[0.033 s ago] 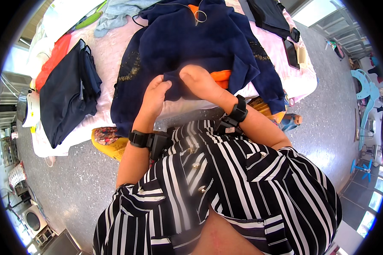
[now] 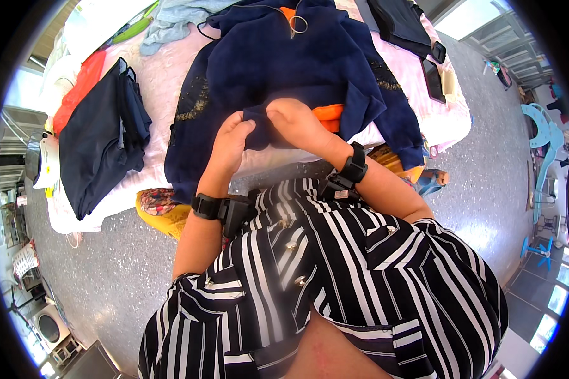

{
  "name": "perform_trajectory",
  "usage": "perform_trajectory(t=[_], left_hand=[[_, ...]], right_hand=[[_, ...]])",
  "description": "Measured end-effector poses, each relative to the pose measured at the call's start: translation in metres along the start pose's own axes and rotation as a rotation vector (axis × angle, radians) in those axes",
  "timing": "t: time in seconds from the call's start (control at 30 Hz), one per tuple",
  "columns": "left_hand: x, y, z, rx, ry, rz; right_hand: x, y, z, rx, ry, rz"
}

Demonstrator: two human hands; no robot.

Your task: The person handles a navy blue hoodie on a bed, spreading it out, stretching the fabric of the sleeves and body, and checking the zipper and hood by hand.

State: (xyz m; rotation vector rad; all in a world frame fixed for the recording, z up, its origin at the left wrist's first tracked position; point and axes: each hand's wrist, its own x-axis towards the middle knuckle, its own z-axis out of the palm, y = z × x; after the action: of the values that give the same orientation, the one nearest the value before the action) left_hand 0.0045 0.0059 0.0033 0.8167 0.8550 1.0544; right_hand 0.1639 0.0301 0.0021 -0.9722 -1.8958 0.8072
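A navy blue sweatshirt of soft fabric (image 2: 278, 69) was lying spread on a pale pink quilted cover (image 2: 162, 88), directly in front of the person, with its hem toward the body. On its sleeves there were black patches with gold speckles, and bright orange cloth (image 2: 327, 114) was visible at the hem, just beside the right hand (image 2: 294, 121). The left hand (image 2: 231, 138) had its thumb and fingers closed on the sweatshirt's lower edge. The right hand was bent over the same edge, near the left one but apart from it; its fingers were hidden, so I could not tell whether it was gripping the fabric. Each wrist wore a black strap.

To the left of the sweatshirt lay folded dark trousers (image 2: 98, 139), with a red cloth (image 2: 81, 91) beside them. Near the right edge of the cover there was a black rectangular phone (image 2: 432, 80), and farther up, a folded black garment (image 2: 401, 26).
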Motion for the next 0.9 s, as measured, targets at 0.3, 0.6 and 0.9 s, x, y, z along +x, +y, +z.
perform_trajectory(t=[0.3,0.6,0.9], left_hand=[[0.001,-0.005,-0.004,0.011,-0.022,0.012],[0.001,-0.004,-0.004,0.029,0.007,0.020],[0.002,-0.005,-0.002,0.011,-0.010,-0.005]], right_hand=[[0.001,0.007,-0.003,-0.076,-0.060,-0.089],[-0.004,0.002,0.002,-0.067,0.010,-0.070],[-0.005,0.003,0.006,-0.288,0.001,-0.107]])
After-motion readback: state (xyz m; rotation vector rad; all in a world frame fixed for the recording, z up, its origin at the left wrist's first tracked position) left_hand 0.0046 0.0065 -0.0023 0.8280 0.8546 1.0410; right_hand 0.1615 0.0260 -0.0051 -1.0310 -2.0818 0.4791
